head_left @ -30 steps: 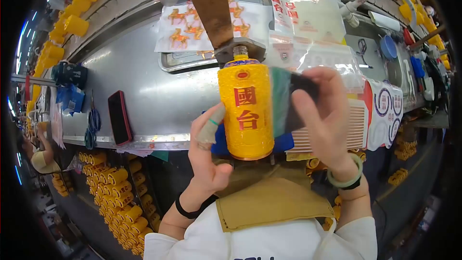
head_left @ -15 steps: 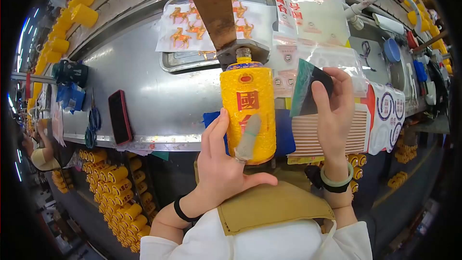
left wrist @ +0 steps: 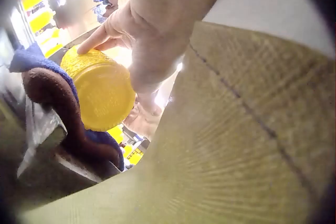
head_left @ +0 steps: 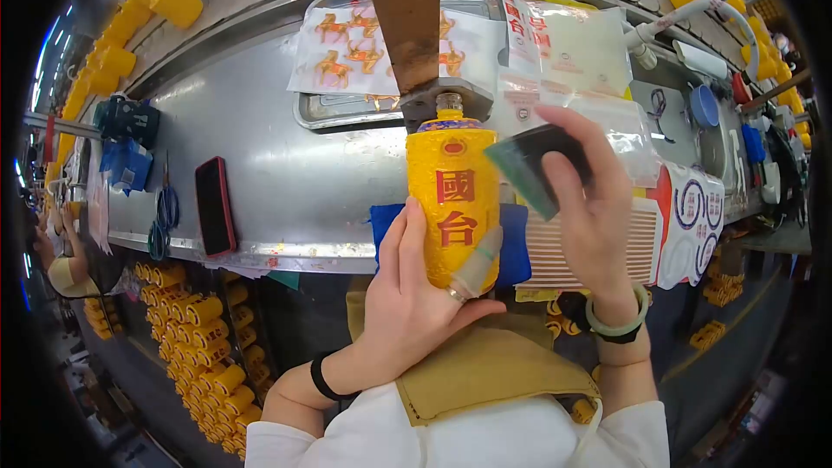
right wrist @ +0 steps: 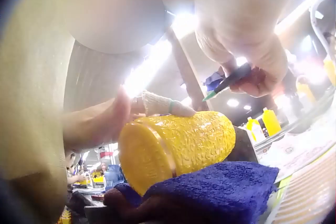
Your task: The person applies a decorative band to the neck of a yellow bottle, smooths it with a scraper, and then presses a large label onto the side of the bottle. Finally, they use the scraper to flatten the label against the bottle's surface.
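Observation:
A yellow bottle (head_left: 451, 208) with red characters and a textured surface lies on a blue towel (head_left: 515, 247), its glass neck at a metal bracket. My left hand (head_left: 407, 316) holds its lower end, fingers along the left side and a finger in a pale finger cot (head_left: 477, 267) over the lower right. In the right wrist view, that cot rests on top of the bottle (right wrist: 194, 137). My right hand (head_left: 598, 217) pinches a flat black scraper (head_left: 555, 154) with a green edge, thumb on its face. The green edge is close to the bottle's upper right, apart from it in the right wrist view.
A brown bar (head_left: 403, 17) reaches down to the bracket. Beyond lie a sheet of orange horse decals (head_left: 347, 52) and plastic-covered character sheets (head_left: 581, 43). A phone (head_left: 215, 206) and scissors (head_left: 163, 217) lie left; a striped sheet (head_left: 598, 247) lies right.
My left hand has come from the bottle's left side onto its lower end, its cot-covered finger shifting right off the characters. The scraper was drawn away rightward, then brought back toward the bottle, tilted.

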`<state>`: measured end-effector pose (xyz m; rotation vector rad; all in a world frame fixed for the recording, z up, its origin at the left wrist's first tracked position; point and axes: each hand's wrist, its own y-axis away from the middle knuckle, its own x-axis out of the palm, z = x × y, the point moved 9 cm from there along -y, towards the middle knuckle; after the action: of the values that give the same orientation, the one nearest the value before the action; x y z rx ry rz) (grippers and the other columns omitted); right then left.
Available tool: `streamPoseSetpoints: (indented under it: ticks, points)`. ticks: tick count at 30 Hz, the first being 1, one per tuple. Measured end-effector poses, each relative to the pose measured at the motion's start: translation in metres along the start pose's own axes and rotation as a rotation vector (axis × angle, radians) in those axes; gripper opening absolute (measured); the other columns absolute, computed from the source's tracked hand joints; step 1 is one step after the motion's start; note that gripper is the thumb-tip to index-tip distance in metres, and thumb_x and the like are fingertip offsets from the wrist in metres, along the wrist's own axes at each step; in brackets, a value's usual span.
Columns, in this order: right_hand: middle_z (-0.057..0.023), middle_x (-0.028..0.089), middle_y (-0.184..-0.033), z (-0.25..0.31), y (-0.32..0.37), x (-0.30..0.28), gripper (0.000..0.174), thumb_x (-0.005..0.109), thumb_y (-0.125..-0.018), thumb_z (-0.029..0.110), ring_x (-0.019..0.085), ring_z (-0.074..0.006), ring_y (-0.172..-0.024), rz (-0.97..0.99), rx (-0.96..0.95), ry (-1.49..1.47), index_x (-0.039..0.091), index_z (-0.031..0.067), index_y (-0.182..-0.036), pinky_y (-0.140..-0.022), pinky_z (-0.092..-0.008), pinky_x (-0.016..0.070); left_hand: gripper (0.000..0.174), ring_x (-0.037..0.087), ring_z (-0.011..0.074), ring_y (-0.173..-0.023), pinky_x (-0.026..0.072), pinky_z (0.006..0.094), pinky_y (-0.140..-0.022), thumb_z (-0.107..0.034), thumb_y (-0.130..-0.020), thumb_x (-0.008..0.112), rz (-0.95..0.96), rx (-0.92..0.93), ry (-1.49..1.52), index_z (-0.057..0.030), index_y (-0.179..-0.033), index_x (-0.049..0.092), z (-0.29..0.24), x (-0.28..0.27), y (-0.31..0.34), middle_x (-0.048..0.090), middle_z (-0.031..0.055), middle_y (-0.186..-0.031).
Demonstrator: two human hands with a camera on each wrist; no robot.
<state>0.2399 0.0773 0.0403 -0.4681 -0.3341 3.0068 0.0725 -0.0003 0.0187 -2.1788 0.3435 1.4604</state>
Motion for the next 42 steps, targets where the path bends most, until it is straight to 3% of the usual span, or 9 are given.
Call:
streamPoseSetpoints:
  ticks: [2,6,9,13,16,22,26,34,42]
  points:
    - [-0.0135,0.066,-0.098,0.034,-0.010,0.031,0.037,0.066,-0.089,-0.001,0.065,-0.0261,-0.092,0.337,-0.248,0.190,0.068,0.0030,-0.126,-0.082,-0.0349,0.0513,0.068,0.047,0.0477,-0.133,0.0517,0.0436,-0.104,-0.044,-0.074,0.089,-0.095,0.012,0.154,-0.0161,-0.133,0.070,0.009,-0.001,0.008,0.039,0.0348,-0.150]
    - [-0.0149,0.063,-0.091,0.058,-0.041,0.038,0.040,0.068,-0.086,-0.001,0.061,-0.0336,-0.088,0.134,-0.622,0.531,0.069,0.0048,-0.125,-0.077,-0.0376,0.0506,0.083,0.047,0.0419,-0.139,0.0484,0.0445,-0.109,-0.024,-0.073,0.094,-0.161,-0.118,0.474,-0.0052,-0.145,0.056,0.031,0.005,0.022,0.041,0.0259,-0.154]
    - [-0.0070,0.072,-0.099,0.070,-0.024,0.042,0.036,0.070,-0.083,0.005,0.063,-0.0240,-0.088,0.072,-0.845,0.732,0.074,0.0115,-0.118,-0.075,-0.0357,0.0491,0.112,0.048,0.0363,-0.141,0.0450,0.0471,-0.113,-0.010,-0.073,0.093,-0.215,-0.245,0.774,-0.0019,-0.160,0.023,0.050,0.018,0.032,0.041,0.0209,-0.156]
    - [0.0073,0.071,-0.111,0.067,0.069,0.074,0.029,0.072,-0.078,0.019,0.059,-0.0120,-0.081,0.348,-1.086,0.636,0.076,0.0193,-0.107,-0.071,-0.0273,0.0484,0.111,0.050,0.0350,-0.140,0.0449,0.0470,-0.112,-0.011,-0.073,0.093,-0.154,-0.306,0.846,-0.0013,-0.160,0.024,0.065,0.033,0.037,0.042,0.0213,-0.157]
    - [0.0005,0.066,-0.098,0.086,0.087,0.073,0.030,0.071,-0.081,0.016,0.057,-0.0131,-0.075,0.651,-0.887,0.368,0.072,0.0097,-0.109,-0.067,-0.0277,0.0479,0.108,0.054,0.0327,-0.136,0.0447,0.0447,-0.111,-0.011,-0.073,0.092,-0.124,-0.387,0.987,-0.0004,-0.158,0.027,0.073,0.055,0.034,0.048,0.0206,-0.152]
    - [-0.0116,0.070,-0.101,0.011,0.004,-0.017,0.030,0.064,-0.093,-0.003,0.066,-0.0196,-0.085,-0.011,-0.145,0.179,0.059,0.0022,-0.123,-0.078,-0.0330,0.0510,0.103,0.061,0.0295,-0.126,0.0465,0.0409,-0.109,-0.012,-0.071,0.094,-0.167,-0.297,0.823,0.0006,-0.155,0.034,0.064,0.035,0.026,0.057,0.0183,-0.143]
    - [-0.0070,0.061,-0.100,-0.012,0.024,-0.018,0.038,0.068,-0.093,0.005,0.057,-0.0176,-0.085,0.141,0.137,0.064,0.053,0.0029,-0.129,-0.077,-0.0292,0.0476,0.104,0.061,0.0306,-0.126,0.0474,0.0420,-0.108,-0.012,-0.070,0.094,-0.170,-0.305,0.759,0.0008,-0.154,0.034,0.063,0.036,0.029,0.056,0.0180,-0.145]
    - [-0.0189,0.057,-0.101,-0.059,0.011,-0.065,0.023,0.065,-0.086,0.003,0.060,-0.0403,-0.096,0.184,0.063,0.597,0.066,0.0073,-0.109,-0.083,-0.0445,0.0495,0.107,0.060,0.0294,-0.120,0.0477,0.0414,-0.104,-0.016,-0.067,0.096,-0.162,-0.310,0.644,-0.0017,-0.154,0.036,0.062,0.036,0.027,0.054,0.0156,-0.137]
    - [-0.0152,0.057,-0.100,-0.084,-0.002,-0.138,0.042,0.063,-0.082,-0.007,0.061,-0.0362,-0.090,0.097,0.147,1.001,0.072,0.0112,-0.119,-0.083,-0.0438,0.0504,0.109,0.057,0.0276,-0.123,0.0483,0.0401,-0.104,-0.017,-0.065,0.098,-0.174,-0.293,0.605,-0.0030,-0.154,0.037,0.059,0.034,0.025,0.050,0.0140,-0.134]
